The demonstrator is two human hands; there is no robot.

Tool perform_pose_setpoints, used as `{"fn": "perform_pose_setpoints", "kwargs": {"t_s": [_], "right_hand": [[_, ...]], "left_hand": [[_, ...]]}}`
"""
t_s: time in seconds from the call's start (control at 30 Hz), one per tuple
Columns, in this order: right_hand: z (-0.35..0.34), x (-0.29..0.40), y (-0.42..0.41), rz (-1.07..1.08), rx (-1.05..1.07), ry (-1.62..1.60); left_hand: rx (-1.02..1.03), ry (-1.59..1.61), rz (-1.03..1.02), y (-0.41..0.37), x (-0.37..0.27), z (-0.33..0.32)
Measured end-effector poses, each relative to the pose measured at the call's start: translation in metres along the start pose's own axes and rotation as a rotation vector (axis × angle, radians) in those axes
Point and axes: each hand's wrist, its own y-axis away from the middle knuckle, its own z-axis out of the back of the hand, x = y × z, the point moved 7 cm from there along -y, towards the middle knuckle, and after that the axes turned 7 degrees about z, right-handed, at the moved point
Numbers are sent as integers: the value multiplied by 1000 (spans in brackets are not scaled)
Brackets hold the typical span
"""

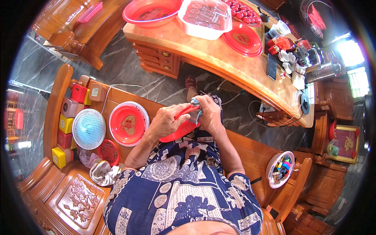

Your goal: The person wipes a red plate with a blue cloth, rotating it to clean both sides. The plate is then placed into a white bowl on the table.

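A red plastic dish or lid (179, 132) is held over the lap. My left hand (171, 119) grips its rim on the near left side. My right hand (207, 113) presses a bluish cloth (195, 103) against the far right rim. Part of the red piece is hidden behind the fingers, so its exact form cannot be told. On the bench to the left, a red plate with a gold heart print (128, 124) lies in a white basin. Beside that basin stands a white mesh basket with something light blue (89, 129).
A wooden table (205, 50) bears a red basin (152, 13), a white tub of glasses (204, 32), a red lidded plate (242, 39) and a phone (271, 67). Colored boxes (66, 124) and cloths (102, 173) lie left; a white basket (275, 184) stands right.
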Motion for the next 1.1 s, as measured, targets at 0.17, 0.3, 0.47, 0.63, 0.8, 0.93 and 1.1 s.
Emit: {"fn": "perform_pose_setpoints", "kwargs": {"t_s": [0.17, 0.3, 0.47, 0.63, 0.8, 0.93, 1.1], "right_hand": [[-19, -54, 31, -464, -69, -388], [-46, -77, 64, -605, -243, -644], [-89, -70, 94, -969, -345, -1227], [-112, -46, 99, -1104, -338, -1471], [-101, -53, 92, -1014, -263, -1356], [-73, -60, 85, -830, -227, -1056], [-48, -74, 75, -572, -98, -602]], "left_hand": [[-114, 163, 7, -1, 6, 17], [-227, 158, -88, -2, -2, 21], [-322, 271, -3, 0, -3, 22], [-421, 208, -80, 2, -9, 26], [-217, 424, 18, -2, 3, 31], [9, 399, 91, -10, 19, 35], [9, 418, 33, -10, 19, 27]]}}
